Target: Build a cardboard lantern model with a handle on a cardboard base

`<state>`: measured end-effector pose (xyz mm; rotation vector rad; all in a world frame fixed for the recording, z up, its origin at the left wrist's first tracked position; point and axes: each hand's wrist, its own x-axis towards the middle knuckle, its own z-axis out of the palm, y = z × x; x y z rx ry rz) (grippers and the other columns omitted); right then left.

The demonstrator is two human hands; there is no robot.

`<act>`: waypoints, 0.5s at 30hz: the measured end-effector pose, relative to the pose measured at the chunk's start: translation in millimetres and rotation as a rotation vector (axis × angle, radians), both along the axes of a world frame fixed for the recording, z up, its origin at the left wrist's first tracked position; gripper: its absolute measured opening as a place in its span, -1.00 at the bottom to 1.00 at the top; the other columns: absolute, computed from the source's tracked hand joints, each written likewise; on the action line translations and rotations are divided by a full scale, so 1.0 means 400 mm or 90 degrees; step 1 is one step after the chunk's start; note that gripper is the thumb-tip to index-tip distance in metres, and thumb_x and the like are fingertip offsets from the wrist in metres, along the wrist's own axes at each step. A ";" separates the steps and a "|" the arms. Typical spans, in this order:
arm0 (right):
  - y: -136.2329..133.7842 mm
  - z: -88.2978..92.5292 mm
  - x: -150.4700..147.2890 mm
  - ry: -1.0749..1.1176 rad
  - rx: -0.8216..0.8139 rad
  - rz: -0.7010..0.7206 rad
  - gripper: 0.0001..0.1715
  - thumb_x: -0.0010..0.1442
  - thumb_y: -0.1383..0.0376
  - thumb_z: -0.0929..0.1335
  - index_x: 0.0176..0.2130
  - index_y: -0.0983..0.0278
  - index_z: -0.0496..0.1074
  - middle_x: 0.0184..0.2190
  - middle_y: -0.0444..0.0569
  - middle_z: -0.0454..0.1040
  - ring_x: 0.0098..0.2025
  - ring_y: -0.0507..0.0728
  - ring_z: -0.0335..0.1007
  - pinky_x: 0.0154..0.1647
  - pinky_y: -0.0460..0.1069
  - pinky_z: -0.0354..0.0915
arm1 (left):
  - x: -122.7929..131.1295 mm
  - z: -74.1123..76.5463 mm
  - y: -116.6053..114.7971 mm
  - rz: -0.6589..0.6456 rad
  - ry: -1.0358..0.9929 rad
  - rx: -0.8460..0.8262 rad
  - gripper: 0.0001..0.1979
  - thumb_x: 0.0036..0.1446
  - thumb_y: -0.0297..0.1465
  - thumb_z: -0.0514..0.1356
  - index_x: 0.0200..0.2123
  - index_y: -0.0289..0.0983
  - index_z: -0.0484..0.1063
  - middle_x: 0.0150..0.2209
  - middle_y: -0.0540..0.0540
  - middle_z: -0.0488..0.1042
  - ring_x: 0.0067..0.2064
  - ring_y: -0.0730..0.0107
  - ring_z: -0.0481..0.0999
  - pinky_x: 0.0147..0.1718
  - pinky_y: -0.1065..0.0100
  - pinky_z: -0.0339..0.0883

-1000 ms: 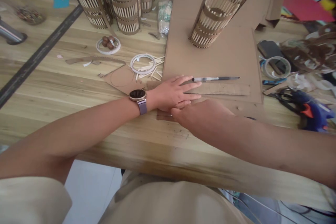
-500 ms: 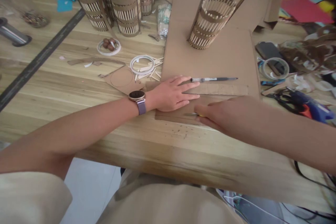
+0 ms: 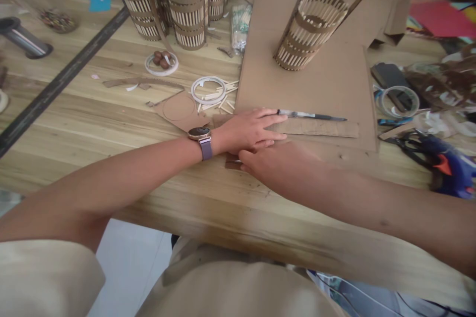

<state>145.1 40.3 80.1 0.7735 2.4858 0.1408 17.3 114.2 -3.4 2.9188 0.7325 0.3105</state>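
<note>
My left hand (image 3: 251, 130) lies flat with fingers spread on the brown cardboard sheet (image 3: 305, 94) and a narrow cardboard strip (image 3: 320, 127). A dark watch sits on that wrist. Just below it, my right hand (image 3: 266, 161) is closed around a craft knife (image 3: 235, 161). Only a bit of its blade shows; the handle is hidden in the fist. The blade is over the cardboard's near left edge. A black pen (image 3: 312, 115) rests on the cardboard by my left fingertips.
An open stick basket (image 3: 312, 34) stands on the cardboard, with several lidded ones (image 3: 186, 15) at the back left. Tape rolls (image 3: 208, 90), cut sticks and a cardboard scrap (image 3: 180, 111) lie to the left. A blue glue gun (image 3: 446, 161) and a phone (image 3: 390, 79) are at the right.
My right hand has slid left with the craft knife along the cardboard's near edge, up close under my left hand. My left hand stays pressed down. The view has shifted slightly.
</note>
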 end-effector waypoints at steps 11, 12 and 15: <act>-0.005 0.018 -0.049 -0.069 0.021 0.038 -0.54 0.06 0.44 0.39 0.00 0.30 0.44 -0.15 0.17 0.61 -0.20 0.39 0.58 -0.23 0.21 0.46 | -0.004 -0.010 0.004 -0.010 -0.005 -0.028 -0.63 0.37 -0.26 0.09 0.20 -0.06 0.40 0.39 -0.13 0.12 0.40 -0.02 0.04 0.32 0.05 -0.03; -0.004 0.018 -0.051 -0.070 0.021 0.039 -0.54 0.06 0.44 0.39 -0.01 0.30 0.44 -0.16 0.16 0.61 -0.21 0.39 0.58 -0.22 0.21 0.46 | -0.005 -0.014 0.006 -0.014 -0.009 -0.022 -0.62 0.37 -0.25 0.09 0.20 -0.06 0.40 0.39 -0.12 0.12 0.40 0.00 0.04 0.32 0.06 -0.03; -0.004 0.014 -0.041 -0.078 0.002 0.044 -0.51 0.05 0.46 0.37 0.02 0.33 0.41 -0.15 0.18 0.60 -0.22 0.37 0.58 -0.23 0.19 0.45 | -0.007 -0.021 0.008 -0.014 -0.016 -0.011 -0.63 0.37 -0.25 0.09 0.20 -0.04 0.39 0.39 -0.08 0.13 0.39 0.04 0.06 0.32 0.07 -0.02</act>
